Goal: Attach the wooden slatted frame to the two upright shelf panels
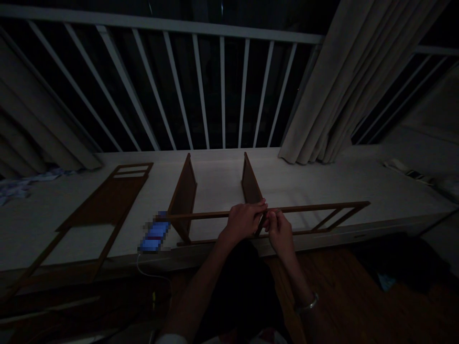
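A brown wooden shelf frame (322,207) stands on its side on the pale ledge, with two upright boards, a left one (183,196) and a right one (252,179). My left hand (245,219) is closed around the frame's upper rail where the right board meets it. Just beside it, my right hand (278,228) pinches at the same joint, fingertips pressed together. Whatever small thing sits between the right fingers is too dark to make out. The two hands nearly touch.
A second brown wooden panel frame (107,200) lies at the left, overhanging the ledge (215,184). A lit phone (155,235) with a white cable lies near the shelf's left end. White railing (222,95) and beige curtains (330,86) stand behind. Dark cloth (405,263) lies on the floor, right.
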`<action>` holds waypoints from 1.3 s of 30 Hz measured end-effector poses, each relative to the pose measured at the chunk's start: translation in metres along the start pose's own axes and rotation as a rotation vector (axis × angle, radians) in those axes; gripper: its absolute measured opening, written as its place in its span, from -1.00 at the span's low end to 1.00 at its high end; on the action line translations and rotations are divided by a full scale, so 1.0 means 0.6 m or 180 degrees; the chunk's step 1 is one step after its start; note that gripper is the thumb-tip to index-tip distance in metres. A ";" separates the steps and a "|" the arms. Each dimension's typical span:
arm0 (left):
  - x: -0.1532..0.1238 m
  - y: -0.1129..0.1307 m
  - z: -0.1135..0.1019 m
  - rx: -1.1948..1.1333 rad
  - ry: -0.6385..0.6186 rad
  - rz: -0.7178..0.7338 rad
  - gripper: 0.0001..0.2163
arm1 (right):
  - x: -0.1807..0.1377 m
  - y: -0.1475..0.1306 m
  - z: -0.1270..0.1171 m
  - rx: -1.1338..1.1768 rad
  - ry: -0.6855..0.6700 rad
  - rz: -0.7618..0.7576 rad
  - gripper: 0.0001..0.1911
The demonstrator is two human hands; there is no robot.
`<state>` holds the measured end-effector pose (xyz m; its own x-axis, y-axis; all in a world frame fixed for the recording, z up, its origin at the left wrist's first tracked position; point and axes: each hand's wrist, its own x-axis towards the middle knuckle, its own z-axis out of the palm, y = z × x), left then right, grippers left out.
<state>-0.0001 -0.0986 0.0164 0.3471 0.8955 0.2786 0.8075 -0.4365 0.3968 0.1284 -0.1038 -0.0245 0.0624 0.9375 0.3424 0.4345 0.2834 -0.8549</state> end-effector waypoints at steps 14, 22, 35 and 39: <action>-0.001 0.003 -0.006 -0.0007 -0.0068 -0.0063 -0.70 | 0.001 -0.005 0.002 -0.0740 -0.0009 -0.0295 -0.69; 0.000 0.004 -0.006 0.0007 -0.0099 -0.0112 -0.70 | -0.006 0.001 0.008 -0.0146 0.0120 -0.0050 -0.67; 0.001 0.009 -0.008 0.0002 -0.0107 -0.0262 -0.71 | -0.005 0.006 0.017 0.0831 0.0174 0.0186 -0.69; 0.001 0.009 -0.005 -0.0021 -0.0045 -0.0265 -0.72 | -0.007 0.005 0.023 0.0746 0.0354 0.0182 -0.68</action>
<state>0.0030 -0.1010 0.0212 0.2857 0.9298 0.2320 0.8308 -0.3610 0.4237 0.1172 -0.1042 -0.0338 0.1848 0.9290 0.3207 0.2082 0.2819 -0.9366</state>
